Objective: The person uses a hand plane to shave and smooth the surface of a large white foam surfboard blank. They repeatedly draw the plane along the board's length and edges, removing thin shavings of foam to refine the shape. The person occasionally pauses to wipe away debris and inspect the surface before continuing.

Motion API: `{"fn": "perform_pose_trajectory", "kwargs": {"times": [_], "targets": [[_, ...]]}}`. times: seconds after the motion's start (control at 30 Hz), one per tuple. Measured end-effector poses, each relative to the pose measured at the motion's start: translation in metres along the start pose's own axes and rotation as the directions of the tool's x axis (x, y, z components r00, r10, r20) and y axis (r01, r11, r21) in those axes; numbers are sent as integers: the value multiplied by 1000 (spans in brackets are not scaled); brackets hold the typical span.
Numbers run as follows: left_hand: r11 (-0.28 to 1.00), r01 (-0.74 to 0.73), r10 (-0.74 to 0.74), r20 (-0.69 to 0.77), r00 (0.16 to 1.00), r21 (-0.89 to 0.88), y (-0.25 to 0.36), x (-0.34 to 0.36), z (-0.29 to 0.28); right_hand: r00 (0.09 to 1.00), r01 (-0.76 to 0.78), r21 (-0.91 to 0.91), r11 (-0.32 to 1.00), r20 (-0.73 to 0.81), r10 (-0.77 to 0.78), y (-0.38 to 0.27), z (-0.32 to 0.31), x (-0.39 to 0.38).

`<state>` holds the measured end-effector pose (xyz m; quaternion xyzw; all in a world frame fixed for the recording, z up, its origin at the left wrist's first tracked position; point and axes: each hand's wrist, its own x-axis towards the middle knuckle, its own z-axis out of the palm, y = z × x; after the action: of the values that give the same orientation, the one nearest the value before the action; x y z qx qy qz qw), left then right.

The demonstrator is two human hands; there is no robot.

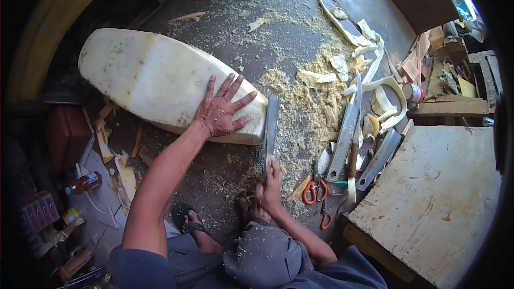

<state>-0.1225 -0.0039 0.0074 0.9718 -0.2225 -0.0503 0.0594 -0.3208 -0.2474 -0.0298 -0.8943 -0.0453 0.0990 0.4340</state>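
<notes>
A long, cream-coloured foam block [155,72], shaped like a seat cushion, lies slanting across the floor. My left hand [219,109] rests flat on its near right part, fingers spread. My right hand [269,187] is closed around the near end of a long flat grey metal rasp or blade [272,123]; its exact kind is unclear. The tool's far part stands against the block's right end face. To the right lie a knife [354,152] with a wooden handle, grey metal bars [342,142] and red-handled scissors [309,192].
Foam crumbs [321,104] and curved foam offcuts [393,88] cover the floor right of the block. A worn white-topped table [428,198] stands at the right, a can [413,93] behind it. At left are a brown bottle [85,183] and a dark red box [68,136].
</notes>
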Motion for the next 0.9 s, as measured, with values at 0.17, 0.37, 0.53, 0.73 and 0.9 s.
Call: {"fn": "perform_pose_trajectory", "kwargs": {"times": [0.17,0.37,0.53,0.73,0.9], "targets": [[1000,15,-15,7,1000,-5,3,-8,-1,999,35,-17,999,-30,-36,6,6,-9],[1000,-12,14,-48,999,25,11,-4,2,994,81,16,997,-75,-80,23,-19,110],[998,54,-55,-39,998,-30,2,-16,7,997,65,42,997,-46,-63,-4,13,-16],[996,76,-73,-88,993,37,20,5,3,993,45,-40,998,-110,-49,12,-9,63],[990,144,-144,-73,987,4,12,0,8,1000,8,76,997,-25,-6,-6,13,-10]]}}
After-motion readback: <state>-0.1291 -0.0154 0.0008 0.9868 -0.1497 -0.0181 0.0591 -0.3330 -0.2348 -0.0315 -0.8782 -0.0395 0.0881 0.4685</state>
